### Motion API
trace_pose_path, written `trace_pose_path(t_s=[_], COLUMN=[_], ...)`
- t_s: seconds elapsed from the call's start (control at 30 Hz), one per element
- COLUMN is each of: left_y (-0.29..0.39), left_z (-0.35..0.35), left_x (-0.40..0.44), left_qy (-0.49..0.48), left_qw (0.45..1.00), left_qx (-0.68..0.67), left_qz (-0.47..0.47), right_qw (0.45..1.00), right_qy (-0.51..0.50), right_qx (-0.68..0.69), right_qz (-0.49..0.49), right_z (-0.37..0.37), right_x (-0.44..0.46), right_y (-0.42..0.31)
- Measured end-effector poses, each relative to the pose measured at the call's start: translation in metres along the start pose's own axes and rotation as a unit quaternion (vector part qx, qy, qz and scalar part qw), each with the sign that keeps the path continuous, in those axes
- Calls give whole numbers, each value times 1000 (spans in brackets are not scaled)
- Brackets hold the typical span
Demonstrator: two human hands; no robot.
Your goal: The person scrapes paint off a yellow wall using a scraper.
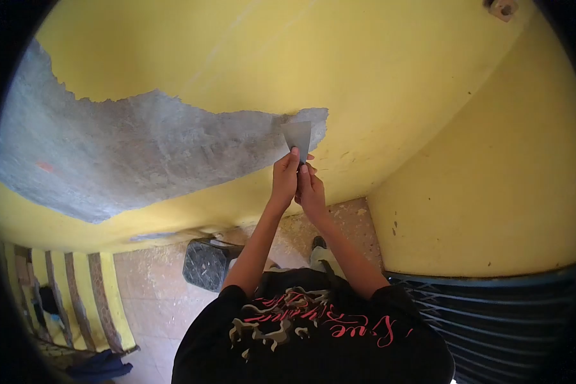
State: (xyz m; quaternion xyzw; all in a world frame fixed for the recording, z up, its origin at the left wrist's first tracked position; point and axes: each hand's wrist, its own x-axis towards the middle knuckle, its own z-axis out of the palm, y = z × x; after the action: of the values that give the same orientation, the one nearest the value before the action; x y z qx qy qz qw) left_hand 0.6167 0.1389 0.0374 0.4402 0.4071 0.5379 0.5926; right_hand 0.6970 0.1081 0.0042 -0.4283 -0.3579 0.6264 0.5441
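Both my hands are closed on a scraper (297, 133) with a wide, flat metal blade. My left hand (285, 178) grips it with the thumb lying at the base of the blade. Just below and to the right, my right hand (311, 189) is wrapped around the handle, which the fingers mostly hide. The blade points up over the right end of a bare grey patch (141, 150) in the yellow painted wall (147, 51). Whether its edge touches the wall I cannot tell. Ragged paint borders the patch along its top.
A dark speckled stool (205, 264) stands on the tiled floor (153, 281), where pale flakes lie scattered. To the right, another yellow wall (480, 192) meets this one in a corner, with a dark metal grille (505, 313) below it. Striped steps (77, 301) are at lower left.
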Motion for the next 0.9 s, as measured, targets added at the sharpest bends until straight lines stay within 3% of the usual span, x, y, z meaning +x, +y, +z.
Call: trace_pose_path(t_s=[0.07,0.53,0.6,0.67,0.9], left_y=[-11,-36,-29,-27,-21], left_z=[5,19,25,26,23], left_x=[11,32,32,30,34], left_qy=[31,187,197,209,199], left_qw=[1000,982,980,977,980], left_qx=[-6,7,-2,-11,17], left_qz=[-3,36,37,31,19], right_qw=[999,990,988,971,976], right_qy=[13,-50,-59,-10,-3], right_qx=[-17,-119,-129,-199,-176], right_qz=[-48,-55,-56,-130,-128], right_z=[-5,-29,-29,-24,-20], right_x=[12,55,58,52,45], right_y=[2,20,17,15,14])
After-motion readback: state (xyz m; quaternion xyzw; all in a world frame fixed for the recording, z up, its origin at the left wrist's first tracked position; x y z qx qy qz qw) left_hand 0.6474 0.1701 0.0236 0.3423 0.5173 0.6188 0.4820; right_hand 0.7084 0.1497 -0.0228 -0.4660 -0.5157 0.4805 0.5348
